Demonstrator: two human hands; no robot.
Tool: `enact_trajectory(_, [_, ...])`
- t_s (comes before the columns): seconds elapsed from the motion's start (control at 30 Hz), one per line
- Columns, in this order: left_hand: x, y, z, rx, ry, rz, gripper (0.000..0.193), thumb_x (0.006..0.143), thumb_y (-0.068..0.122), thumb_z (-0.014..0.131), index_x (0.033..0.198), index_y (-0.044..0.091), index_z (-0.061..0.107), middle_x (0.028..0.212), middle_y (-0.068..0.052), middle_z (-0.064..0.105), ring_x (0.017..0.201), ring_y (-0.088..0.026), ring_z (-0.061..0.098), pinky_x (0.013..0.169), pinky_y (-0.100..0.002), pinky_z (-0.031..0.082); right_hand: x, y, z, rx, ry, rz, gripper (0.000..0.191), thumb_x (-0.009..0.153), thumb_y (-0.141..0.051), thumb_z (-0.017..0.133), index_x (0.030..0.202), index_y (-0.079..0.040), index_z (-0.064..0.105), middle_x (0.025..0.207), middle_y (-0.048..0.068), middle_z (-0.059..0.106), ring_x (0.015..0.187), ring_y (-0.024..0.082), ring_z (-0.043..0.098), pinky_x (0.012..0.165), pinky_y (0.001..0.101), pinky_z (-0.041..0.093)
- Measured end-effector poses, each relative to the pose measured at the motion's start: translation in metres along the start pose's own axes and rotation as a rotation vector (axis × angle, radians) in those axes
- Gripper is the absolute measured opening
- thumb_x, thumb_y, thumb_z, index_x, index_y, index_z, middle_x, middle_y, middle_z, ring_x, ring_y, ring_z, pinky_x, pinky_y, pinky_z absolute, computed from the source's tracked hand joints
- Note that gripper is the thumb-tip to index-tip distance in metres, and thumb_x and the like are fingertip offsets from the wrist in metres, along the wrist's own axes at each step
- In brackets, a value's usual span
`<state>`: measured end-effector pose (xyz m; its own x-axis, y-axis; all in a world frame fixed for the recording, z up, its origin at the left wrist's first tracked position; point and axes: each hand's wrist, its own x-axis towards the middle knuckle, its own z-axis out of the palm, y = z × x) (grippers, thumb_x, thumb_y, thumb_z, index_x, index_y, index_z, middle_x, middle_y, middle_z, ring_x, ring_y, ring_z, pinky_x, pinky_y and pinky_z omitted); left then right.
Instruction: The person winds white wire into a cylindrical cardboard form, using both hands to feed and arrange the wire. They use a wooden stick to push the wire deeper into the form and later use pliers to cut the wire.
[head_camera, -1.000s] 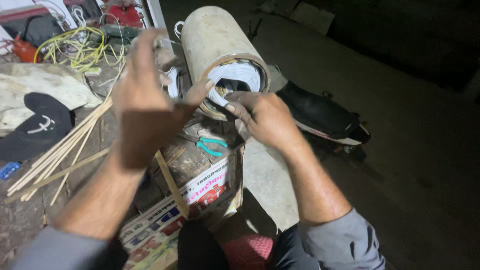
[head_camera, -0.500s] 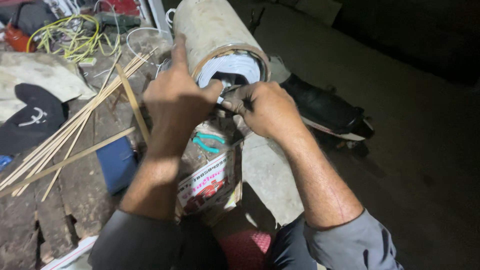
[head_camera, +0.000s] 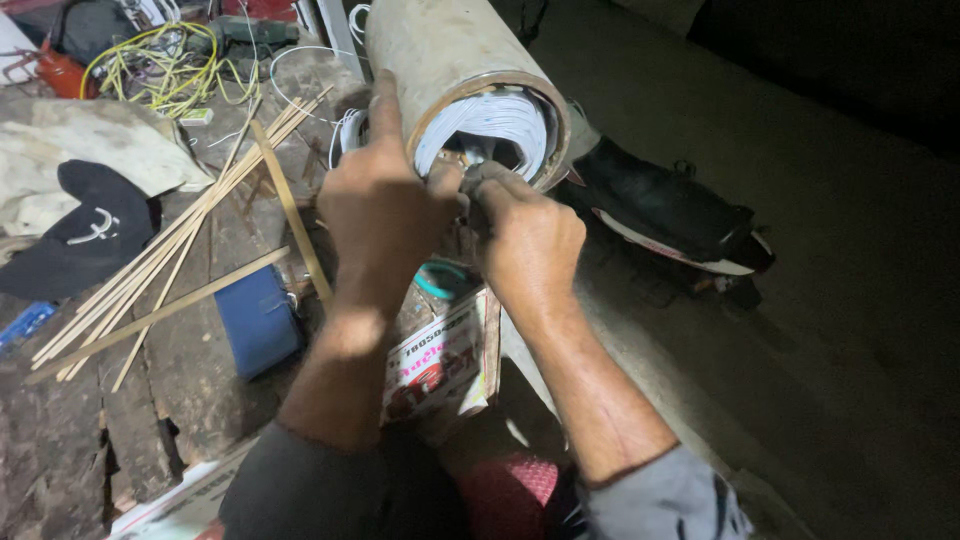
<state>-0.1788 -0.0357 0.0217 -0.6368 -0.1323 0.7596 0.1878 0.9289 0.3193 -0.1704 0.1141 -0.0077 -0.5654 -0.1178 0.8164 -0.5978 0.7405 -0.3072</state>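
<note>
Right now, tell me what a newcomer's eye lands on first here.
First the two bare hands, left hand and right hand, pressed together at the open mouth of a big tan cylinder lined with white strips. Left of them, thin wooden sticks fan across the worn bench, with a tangle of yellow wire at the top.

A white carton (head_camera: 440, 362) printed in red and pink stands just below the two grips; a second printed package edge (head_camera: 170, 505), seemingly cardboard, lies lower left on the bench.
</note>
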Motion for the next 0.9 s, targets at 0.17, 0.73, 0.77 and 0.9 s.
enact_trajectory(0.17, [0.006, 0.003, -0.017, -0.056, -0.056, -0.005, 0.093, 0.079, 0.046, 0.081, 0.152, 0.006, 0.041, 0.082, -0.023, 0.072, 0.076, -0.044, 0.071, 0.070, -0.053, 0.056, -0.003, -0.006, -0.006, 0.098, 0.094, -0.077, 0.018, 0.090, -0.020, 0.079, 0.105, -0.011, 0.077, 0.116, 0.006, 0.075, 0.092, 0.031, 0.075, 0.077, 0.0392, 0.060])
enact_trajectory(0.73, [0.006, 0.005, -0.035, -0.145, -0.125, -0.029, 0.086, 0.089, 0.053, 0.076, 0.148, 0.001, 0.041, 0.081, -0.024, 0.072, 0.075, -0.044, 0.071, 0.069, -0.052, 0.056, -0.006, -0.009, -0.013, 0.233, 0.111, -0.128, 0.029, 0.088, -0.016, 0.082, 0.112, -0.002, 0.073, 0.119, 0.016, 0.073, 0.106, 0.031, 0.073, 0.089, 0.0385, 0.059])
enact_trajectory(0.77, [0.000, 0.001, -0.040, -0.232, -0.122, -0.013, 0.082, 0.087, 0.050, 0.078, 0.145, 0.002, 0.046, 0.076, -0.022, 0.070, 0.072, -0.042, 0.071, 0.067, -0.051, 0.056, -0.012, -0.007, -0.019, 0.238, 0.140, -0.118, 0.028, 0.088, -0.013, 0.082, 0.112, -0.002, 0.074, 0.119, 0.016, 0.073, 0.107, 0.030, 0.073, 0.091, 0.0386, 0.058])
enact_trajectory(0.9, [-0.020, -0.030, -0.060, -0.421, 0.090, 0.157, 0.050, 0.092, 0.033, 0.082, 0.131, 0.008, 0.062, 0.079, -0.015, 0.070, 0.076, -0.034, 0.073, 0.073, -0.046, 0.057, -0.037, 0.016, -0.049, 0.265, 0.227, 0.102, 0.017, 0.089, -0.008, 0.082, 0.103, -0.002, 0.074, 0.107, 0.011, 0.076, 0.092, 0.019, 0.074, 0.085, 0.0312, 0.059])
